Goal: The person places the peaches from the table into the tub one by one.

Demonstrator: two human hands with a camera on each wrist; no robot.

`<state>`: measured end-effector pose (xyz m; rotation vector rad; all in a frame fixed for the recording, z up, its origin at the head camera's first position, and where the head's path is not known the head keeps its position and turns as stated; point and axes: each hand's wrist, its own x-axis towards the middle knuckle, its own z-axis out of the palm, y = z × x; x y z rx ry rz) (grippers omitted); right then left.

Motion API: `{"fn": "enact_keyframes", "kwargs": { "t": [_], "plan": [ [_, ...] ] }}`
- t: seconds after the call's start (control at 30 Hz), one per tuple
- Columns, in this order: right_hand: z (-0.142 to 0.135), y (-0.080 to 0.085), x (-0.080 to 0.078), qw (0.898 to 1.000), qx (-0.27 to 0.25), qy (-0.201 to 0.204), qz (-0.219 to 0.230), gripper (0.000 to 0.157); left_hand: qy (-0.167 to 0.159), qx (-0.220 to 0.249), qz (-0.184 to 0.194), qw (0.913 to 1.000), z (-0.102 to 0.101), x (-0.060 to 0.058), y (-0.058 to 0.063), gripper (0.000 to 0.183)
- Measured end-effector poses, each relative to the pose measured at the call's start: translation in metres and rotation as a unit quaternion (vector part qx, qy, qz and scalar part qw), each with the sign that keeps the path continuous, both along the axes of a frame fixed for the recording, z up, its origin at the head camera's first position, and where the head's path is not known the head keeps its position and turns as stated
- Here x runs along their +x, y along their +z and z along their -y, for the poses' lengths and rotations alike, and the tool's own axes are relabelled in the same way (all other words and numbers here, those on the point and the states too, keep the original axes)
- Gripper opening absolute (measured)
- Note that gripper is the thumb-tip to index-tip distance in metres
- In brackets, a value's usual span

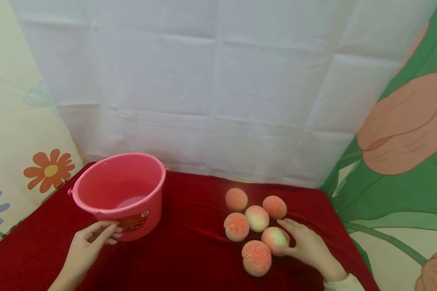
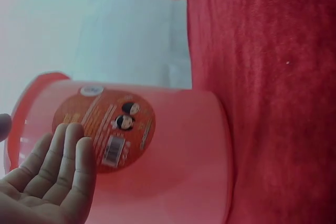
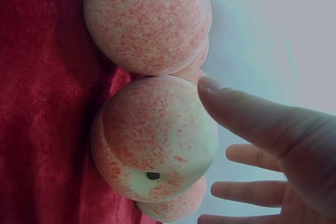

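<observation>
In front of the pink bucket (image 1: 151,210) is my left hand (image 1: 89,242), its fingers slightly bent and holding nothing. In the left wrist view, the fingertips overlap the round orange label (image 2: 139,153) on the bucket's side. My right hand (image 1: 307,244) reaches in from the right, thumb and fingers spread at a pale peach (image 1: 274,238) with a pink blush. Seen from the right wrist, the thumb (image 3: 247,114) is extended over that peach (image 3: 157,135), which shows a small dark spot. A redder peach (image 1: 256,258) sits right beside it, nearer the front edge.
Several other peaches cluster just behind, among them a pale one (image 1: 257,218) and a red one (image 1: 236,227). Dark red cloth (image 1: 193,242) covers the table. Behind it hangs a creased white sheet (image 1: 211,89), with a flower-printed cloth (image 1: 404,202) on the right.
</observation>
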<state>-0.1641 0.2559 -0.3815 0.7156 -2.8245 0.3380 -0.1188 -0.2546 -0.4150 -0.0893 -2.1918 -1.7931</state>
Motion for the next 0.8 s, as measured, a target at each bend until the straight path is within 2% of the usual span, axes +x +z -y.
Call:
{"fn": "enact_keyframes", "kwargs": {
  "t": [0.07,0.13,0.2,0.3,0.43,0.57,0.67,0.8],
  "plan": [
    [0.000,-0.001,-0.001,1.000,-0.003,0.006,0.001,0.071,-0.015,0.043,0.010,0.9989,0.009,-0.003,-0.003,0.020],
    [0.000,-0.001,-0.001,1.000,-0.004,0.013,0.008,0.072,-0.032,0.091,0.004,0.9953,0.015,-0.004,-0.004,0.019],
    [0.000,-0.001,-0.001,1.000,-0.006,0.018,0.022,0.072,-0.037,0.105,0.015,0.9936,0.017,-0.001,0.004,0.022],
    [0.000,0.000,-0.001,0.999,-0.005,0.023,0.045,0.073,-0.065,0.155,0.013,0.9857,0.017,0.001,0.016,0.029],
    [-0.001,0.000,-0.002,0.997,-0.010,0.035,0.061,0.075,-0.102,0.205,0.056,0.9719,0.019,0.001,0.032,0.040],
    [-0.001,-0.001,-0.003,0.995,-0.020,0.047,0.081,0.077,-0.121,0.218,0.106,0.9626,0.024,-0.005,0.040,0.048],
    [-0.001,-0.003,-0.004,0.994,-0.022,0.055,0.093,0.079,-0.121,0.209,0.134,0.9612,0.029,-0.009,0.043,0.050],
    [-0.001,-0.006,-0.005,0.993,-0.021,0.068,0.094,0.079,-0.117,0.194,0.151,0.9622,0.032,-0.013,0.044,0.048]
  ]
}}
